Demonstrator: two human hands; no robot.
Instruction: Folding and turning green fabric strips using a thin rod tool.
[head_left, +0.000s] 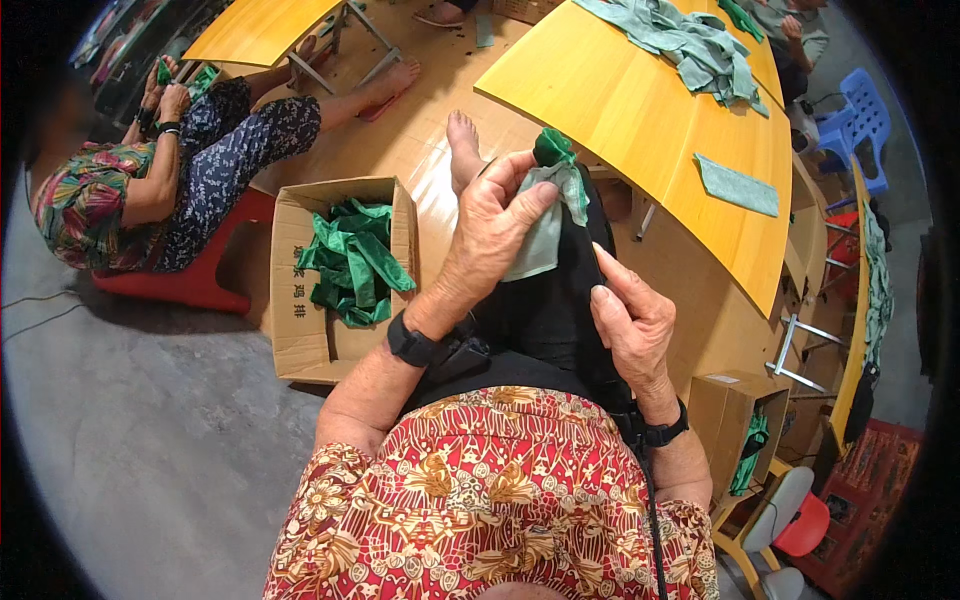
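Observation:
My left hand [492,232] is raised over my lap and grips a green cloth piece [553,200], bunched dark green at the top with a paler green part hanging below the fingers. My right hand [632,322] rests lower on my black trousers, index finger stretched toward the hanging cloth, with nothing clearly held in it. My bare foot [464,146] points out over the wooden floor. Both wrists wear black bands.
An open cardboard box [290,300] of green cloth pieces stands at my left. A yellow table [640,110] in front carries a pile of green cloth [690,45] and a flat piece [737,186]. Another person [150,170] sits on a red stool at left. A second box [740,425] is at right.

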